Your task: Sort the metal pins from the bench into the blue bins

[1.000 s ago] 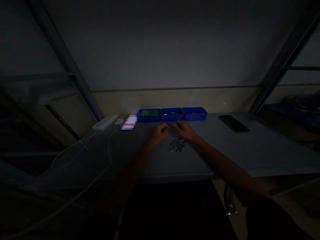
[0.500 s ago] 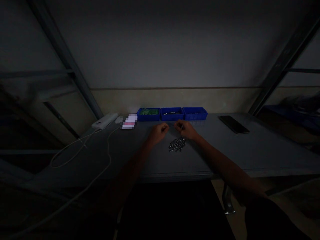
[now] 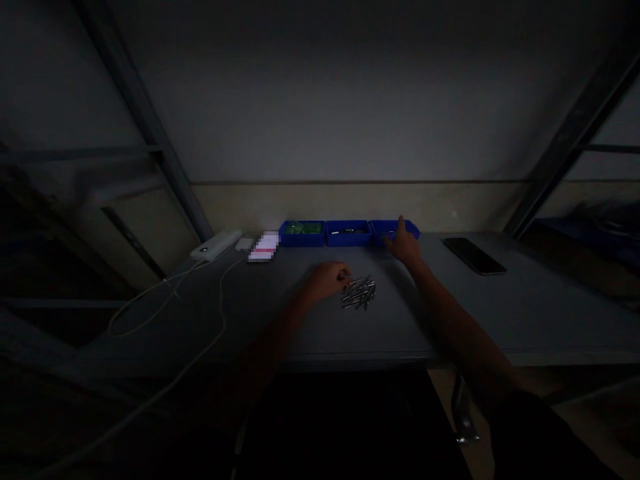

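Observation:
A small pile of slim, shiny metal pieces (image 3: 361, 293), like pens or thin rods, lies loose on the grey table. At its left edge is my left hand (image 3: 327, 280), fingers curled together and touching the nearest pieces. What sits between those fingertips is too dark to make out. Farther forward, my right hand (image 3: 406, 248) reaches over the front of the right blue bin (image 3: 377, 235), index finger stretched out and thumb apart, with nothing visible in it. Some small bits lie inside that bin. The middle blue bin (image 3: 345, 241) contains small dark and light parts.
A left blue bin (image 3: 303, 241) holds green plastic-wrapped stuff. A lit phone (image 3: 263, 248), a white power bank (image 3: 217, 245) and a white cable (image 3: 220, 300) are to the left. A dark phone (image 3: 474, 256) lies at right. Metal posts flank the table (image 3: 350, 340).
My right hand has gone forward and right to the right bin, its fingers opening out. My left hand has come back and right, down to the pile. The view has shifted slightly.

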Motion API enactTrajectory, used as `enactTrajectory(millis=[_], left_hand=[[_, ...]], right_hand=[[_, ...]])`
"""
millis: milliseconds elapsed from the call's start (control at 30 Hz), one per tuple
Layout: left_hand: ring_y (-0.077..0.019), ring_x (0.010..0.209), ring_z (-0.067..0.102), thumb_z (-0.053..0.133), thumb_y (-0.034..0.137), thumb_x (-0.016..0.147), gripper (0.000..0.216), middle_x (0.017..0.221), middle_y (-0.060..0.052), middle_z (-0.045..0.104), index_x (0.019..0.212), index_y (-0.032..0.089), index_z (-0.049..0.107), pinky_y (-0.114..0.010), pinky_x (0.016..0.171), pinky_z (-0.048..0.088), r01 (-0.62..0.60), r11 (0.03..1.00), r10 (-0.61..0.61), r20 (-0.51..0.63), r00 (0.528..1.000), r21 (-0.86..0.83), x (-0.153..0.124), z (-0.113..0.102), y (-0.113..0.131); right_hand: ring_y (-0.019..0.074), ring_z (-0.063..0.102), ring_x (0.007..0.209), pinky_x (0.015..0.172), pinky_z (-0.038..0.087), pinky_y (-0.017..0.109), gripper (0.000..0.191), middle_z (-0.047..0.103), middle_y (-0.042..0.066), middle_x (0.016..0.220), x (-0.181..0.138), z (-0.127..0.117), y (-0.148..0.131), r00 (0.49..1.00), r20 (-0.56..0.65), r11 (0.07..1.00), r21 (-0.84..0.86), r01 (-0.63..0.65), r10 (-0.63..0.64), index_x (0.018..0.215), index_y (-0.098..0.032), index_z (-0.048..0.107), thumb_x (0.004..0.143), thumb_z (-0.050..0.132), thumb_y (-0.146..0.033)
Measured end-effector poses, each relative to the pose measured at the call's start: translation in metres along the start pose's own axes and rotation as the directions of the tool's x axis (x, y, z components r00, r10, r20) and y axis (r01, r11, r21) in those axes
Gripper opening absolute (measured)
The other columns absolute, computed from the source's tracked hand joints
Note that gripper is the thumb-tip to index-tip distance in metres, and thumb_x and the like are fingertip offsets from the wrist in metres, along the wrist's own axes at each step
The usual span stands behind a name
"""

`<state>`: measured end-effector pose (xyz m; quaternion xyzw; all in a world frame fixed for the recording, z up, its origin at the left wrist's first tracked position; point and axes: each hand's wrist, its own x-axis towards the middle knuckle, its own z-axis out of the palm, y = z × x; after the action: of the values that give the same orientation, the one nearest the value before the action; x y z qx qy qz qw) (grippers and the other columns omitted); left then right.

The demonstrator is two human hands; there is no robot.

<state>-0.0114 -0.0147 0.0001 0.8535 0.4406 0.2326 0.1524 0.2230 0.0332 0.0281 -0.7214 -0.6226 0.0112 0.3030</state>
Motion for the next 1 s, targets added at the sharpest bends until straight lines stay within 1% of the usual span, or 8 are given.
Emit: enactTrajectory(millis=[100, 167, 333, 533, 667, 833, 900, 1000], left_hand=[[-0.0157, 0.069, 0.061, 0.055, 0.028, 0.077, 0.014, 0.077, -0.003, 0.068, 0.081, 0.02, 0.065, -0.024, 0.06, 0.04, 0.033, 0.999, -0.032, -0.034, 0.999, 0.034, -0.001, -0.008, -0.001], [-0.0158, 0.07, 0.06, 0.054, 0.033, 0.078, 0.018, 0.077, -0.003, 0.068, 0.081, 0.019, 0.064, -0.024, 0.06, 0.04, 0.067, 0.996, -0.066, -0.025, 0.998, 0.057, -0.002, -0.014, -0.002], [-0.0159, 0.068, 0.059, 0.064, 0.037, 0.069, 0.024, 0.076, -0.003, 0.066, 0.082, 0.017, 0.064, -0.024, 0.058, 0.039, 0.091, 0.991, -0.103, 0.134, 0.986, 0.093, -0.003, -0.021, -0.005], [-0.0154, 0.067, 0.059, 0.057, 0.026, 0.074, 0.011, 0.076, -0.003, 0.067, 0.075, 0.018, 0.064, -0.024, 0.06, 0.04, 0.077, 0.996, -0.082, 0.115, 0.99, 0.047, -0.001, -0.017, -0.017], [-0.0165, 0.073, 0.06, 0.052, 0.023, 0.078, 0.013, 0.079, -0.004, 0.068, 0.079, 0.017, 0.064, -0.025, 0.065, 0.042, 0.086, 0.996, -0.087, 0.006, 0.996, 0.009, 0.003, -0.012, -0.022], [-0.0171, 0.076, 0.061, 0.05, 0.026, 0.082, 0.018, 0.082, -0.006, 0.068, 0.081, 0.015, 0.064, -0.026, 0.068, 0.043, 0.106, 0.994, -0.105, -0.095, 0.99, 0.002, 0.006, -0.008, -0.024], [-0.0174, 0.074, 0.06, 0.048, 0.028, 0.083, 0.021, 0.079, -0.005, 0.068, 0.079, 0.015, 0.064, -0.026, 0.067, 0.042, 0.108, 0.994, -0.106, -0.116, 0.988, 0.009, 0.007, -0.007, -0.025], [-0.0174, 0.072, 0.06, 0.046, 0.029, 0.085, 0.025, 0.075, -0.005, 0.068, 0.075, 0.015, 0.065, -0.026, 0.066, 0.042, 0.122, 0.992, -0.12, -0.145, 0.982, 0.008, 0.008, -0.006, -0.025]], right_hand=[[0.0283, 0.063, 0.091, 0.077, 0.045, 0.036, 0.073, 0.067, 0.019, 0.1, -0.017, 0.01, -0.008, 0.982, 0.131, 0.99, 0.045, 0.134, -0.138, 0.141, -0.007, 0.029, 0.082, 0.055, -0.041], [0.0249, 0.063, 0.088, 0.077, 0.045, 0.032, 0.059, 0.068, 0.014, 0.097, -0.028, 0.013, -0.019, 0.942, 0.203, 0.964, 0.088, 0.253, -0.266, 0.133, -0.01, 0.043, 0.084, 0.053, -0.042], [0.0164, 0.062, 0.077, 0.071, 0.042, 0.024, 0.038, 0.069, 0.009, 0.088, -0.042, 0.019, -0.041, 0.817, 0.3, 0.87, 0.174, 0.461, -0.493, 0.118, -0.013, 0.058, 0.087, 0.05, -0.035], [0.0142, 0.059, 0.07, 0.066, 0.039, 0.022, 0.03, 0.069, 0.006, 0.083, -0.048, 0.027, -0.044, 0.772, 0.322, 0.836, 0.224, 0.5, -0.548, 0.109, -0.014, 0.064, 0.086, 0.05, -0.028], [0.013, 0.056, 0.071, 0.064, 0.036, 0.021, 0.023, 0.068, 0.006, 0.084, -0.05, 0.03, -0.045, 0.748, 0.292, 0.803, 0.238, 0.547, -0.596, 0.091, -0.013, 0.067, 0.085, 0.047, -0.022], [0.0109, 0.049, 0.058, 0.055, 0.031, 0.022, 0.027, 0.063, 0.005, 0.068, -0.05, 0.034, -0.043, 0.727, 0.396, 0.823, 0.168, 0.542, -0.56, 0.071, -0.011, 0.066, 0.085, 0.048, -0.025], [0.0103, 0.047, 0.057, 0.054, 0.03, 0.021, 0.025, 0.061, 0.003, 0.065, -0.049, 0.034, -0.042, 0.721, 0.403, 0.824, 0.215, 0.524, -0.563, 0.072, -0.012, 0.065, 0.084, 0.049, -0.026], [0.0109, 0.05, 0.063, 0.057, 0.032, 0.02, 0.019, 0.063, 0.003, 0.073, -0.047, 0.033, -0.042, 0.764, 0.309, 0.82, 0.296, 0.489, -0.567, 0.084, -0.012, 0.064, 0.084, 0.049, -0.023]])
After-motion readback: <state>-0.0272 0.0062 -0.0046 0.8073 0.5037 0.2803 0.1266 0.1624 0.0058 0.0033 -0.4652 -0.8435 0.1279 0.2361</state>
